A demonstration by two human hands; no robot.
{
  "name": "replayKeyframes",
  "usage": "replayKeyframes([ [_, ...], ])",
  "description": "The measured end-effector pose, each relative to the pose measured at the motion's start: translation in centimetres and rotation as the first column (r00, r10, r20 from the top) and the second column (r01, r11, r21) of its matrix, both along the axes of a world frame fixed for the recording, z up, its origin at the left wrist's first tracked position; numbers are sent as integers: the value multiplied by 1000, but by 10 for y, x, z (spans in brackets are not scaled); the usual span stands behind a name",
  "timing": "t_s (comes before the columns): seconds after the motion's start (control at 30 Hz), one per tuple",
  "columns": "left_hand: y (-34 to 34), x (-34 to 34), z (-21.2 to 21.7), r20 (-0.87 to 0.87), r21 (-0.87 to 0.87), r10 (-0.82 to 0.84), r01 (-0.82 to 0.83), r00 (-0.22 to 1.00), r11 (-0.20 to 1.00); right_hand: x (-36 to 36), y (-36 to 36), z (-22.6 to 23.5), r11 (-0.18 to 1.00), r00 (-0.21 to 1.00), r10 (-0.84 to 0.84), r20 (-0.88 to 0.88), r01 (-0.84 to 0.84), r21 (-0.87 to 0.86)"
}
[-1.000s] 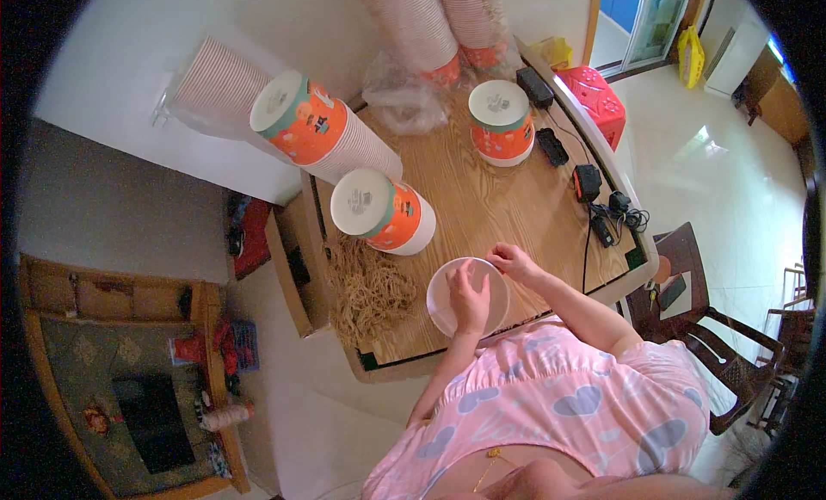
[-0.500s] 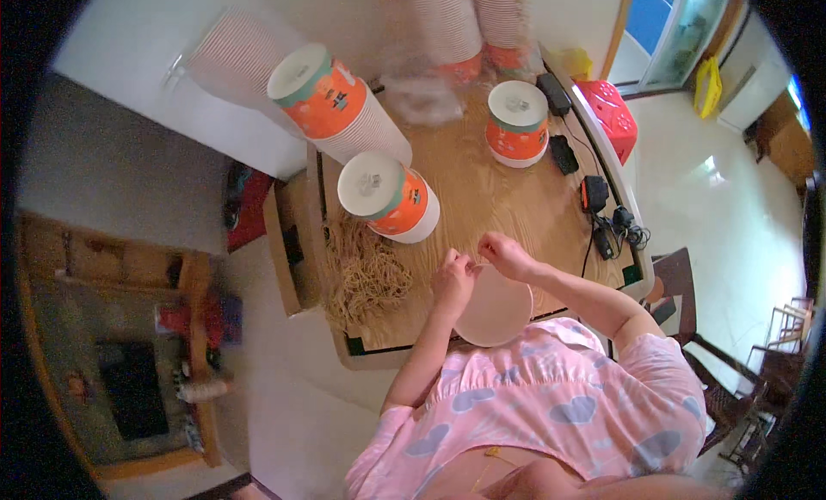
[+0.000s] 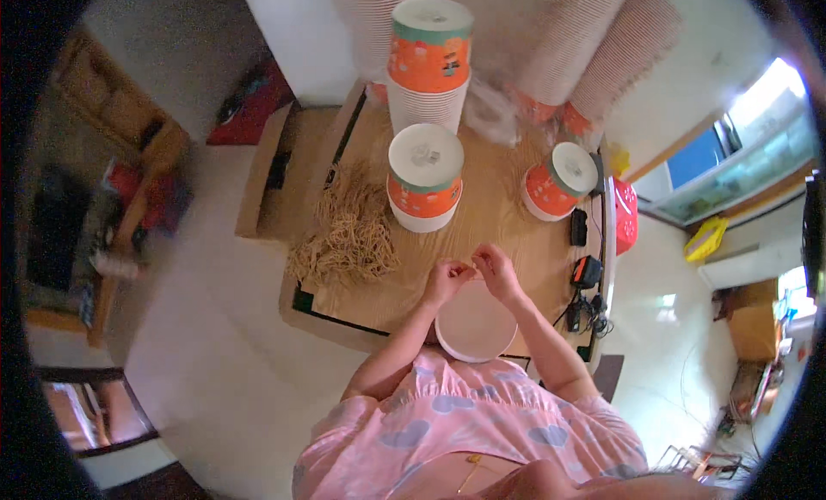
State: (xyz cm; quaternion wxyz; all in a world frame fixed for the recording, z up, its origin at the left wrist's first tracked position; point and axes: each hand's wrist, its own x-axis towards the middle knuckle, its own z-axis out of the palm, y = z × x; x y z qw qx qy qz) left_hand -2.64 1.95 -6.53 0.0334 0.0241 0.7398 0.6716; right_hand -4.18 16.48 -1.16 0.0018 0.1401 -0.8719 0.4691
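Observation:
A white, round paper bucket (image 3: pixel 476 324) stands close to my body at the table's near edge, its open mouth facing up. At its far rim, my left hand (image 3: pixel 447 281) and my right hand (image 3: pixel 497 273) come together with fingers pinched. Whatever lies between the fingertips is too small to make out. Left of the hands is a loose heap of tan paper cord (image 3: pixel 348 237). Just beyond them an upside-down bucket (image 3: pixel 425 177) with an orange and green print rests on the table.
Behind it rises a tall stack of nested printed buckets (image 3: pixel 428 65). Another upturned bucket (image 3: pixel 561 182) stands at the right, near black adapters with cables (image 3: pixel 585 306). Long bucket stacks in plastic (image 3: pixel 576 48) lean at the back. A red stool (image 3: pixel 625 214) is beyond the wooden table (image 3: pixel 490 225).
The view has turned, so the table and buckets appear shifted. My hands stay pinched together at the bucket's far rim, the right a little lower in the picture.

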Motion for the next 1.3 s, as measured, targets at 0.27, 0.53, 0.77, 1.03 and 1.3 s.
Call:
replayKeyframes([
  [0.27, 9, 11, 11, 139, -30, 34, -30, 990, 999, 13, 0, -4, 966, 935, -67, 349, 149, -213],
  [0.53, 14, 13, -5, 160, 66, 78, -89, 984, 994, 13, -9, 12, 974, 948, -222, 227, 202, 106],
  [0.77, 13, 18, -4, 111, -42, 92, -88, 990, 995, 14, 0, 3, 953, 928, -241, 284, 170, 252],
  [1.03, 6, 24, 13, 79, -42, 126, -123, 989, 991, 6, 11, 7, 972, 939, -133, 316, 186, -143],
  [1.3, 8, 22, 16, 0, -71, 109, -109, 994, 992, 9, 5, 9, 978, 943, -159, 293, 192, -87],
])
